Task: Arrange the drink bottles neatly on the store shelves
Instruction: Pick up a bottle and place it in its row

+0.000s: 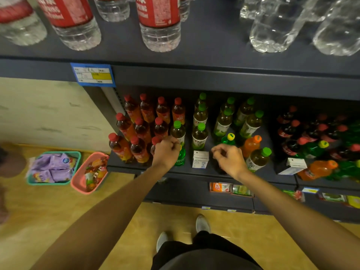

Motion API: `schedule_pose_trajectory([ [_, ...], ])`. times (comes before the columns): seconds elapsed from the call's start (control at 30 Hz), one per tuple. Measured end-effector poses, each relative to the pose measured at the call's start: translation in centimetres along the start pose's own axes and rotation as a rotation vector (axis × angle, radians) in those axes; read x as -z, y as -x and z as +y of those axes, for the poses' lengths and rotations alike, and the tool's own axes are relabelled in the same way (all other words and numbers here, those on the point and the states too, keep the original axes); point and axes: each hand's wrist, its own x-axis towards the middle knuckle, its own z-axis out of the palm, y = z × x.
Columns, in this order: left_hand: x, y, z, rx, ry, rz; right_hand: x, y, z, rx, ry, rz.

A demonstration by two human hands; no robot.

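Observation:
On the middle shelf (124, 168), red-capped tea bottles (138, 131) stand in rows at the left and green-capped tea bottles (200, 133) beside them. My left hand (166, 152) grips the top of a green bottle with a yellow cap (180, 157) at the shelf front. My right hand (228, 158) curls over the top of a dark bottle (217, 166), which it mostly hides. Between my hands stands a small white carton (200, 159). An orange bottle (251, 145) and another green yellow-capped bottle (229, 138) stand just behind my right hand.
Water bottles (159, 26) fill the upper shelf. Dark cola, green and orange bottles (292, 131) crowd the right, some lying down. A teal basket (54, 152) and a pink basket (78, 180) sit on the floor to the left. Part of another person (9, 162) shows at the left edge.

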Motion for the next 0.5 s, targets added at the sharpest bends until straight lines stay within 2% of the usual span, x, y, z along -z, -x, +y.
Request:
schedule_pose_trajectory([
  [0.23,-0.3,1.7,-0.5,0.051,0.062,0.056,0.1,-2.2,-0.6,0.032,0.035,-0.016],
  [0.5,0.7,4.5,-3.8,0.157,0.036,0.087,-3.5,-4.0,-1.3,0.076,0.103,-0.117],
])
